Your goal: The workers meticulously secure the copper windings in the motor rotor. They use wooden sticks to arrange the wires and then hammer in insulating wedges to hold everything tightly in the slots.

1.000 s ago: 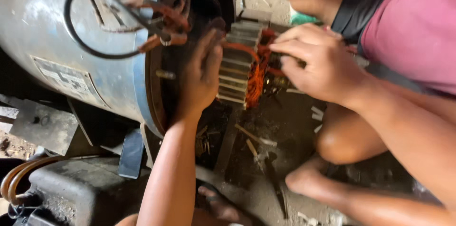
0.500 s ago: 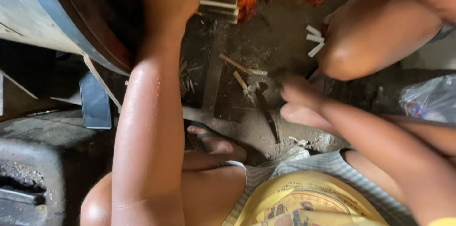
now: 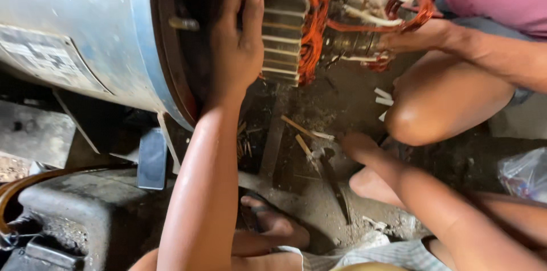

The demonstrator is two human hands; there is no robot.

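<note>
A: We see the big grey-blue motor housing (image 3: 85, 37) at left. Our left hand (image 3: 239, 49) lies flat against its open end, fingers spread, touching the laminated rotor core (image 3: 285, 26) beside its orange copper windings (image 3: 310, 32).

B: Our right hand (image 3: 359, 146) reaches down beside the hammer (image 3: 333, 177) on the floor; we cannot tell its fingers. Another person's hand (image 3: 416, 37) touches the windings.

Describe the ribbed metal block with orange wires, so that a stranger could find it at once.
Start at the big grey-blue motor housing at upper left. At its open end, the left hand grips the rim; the block sits just right of this hand. It alone has stacked pale metal ridges, with orange copper windings bunched along its right edge.
</note>
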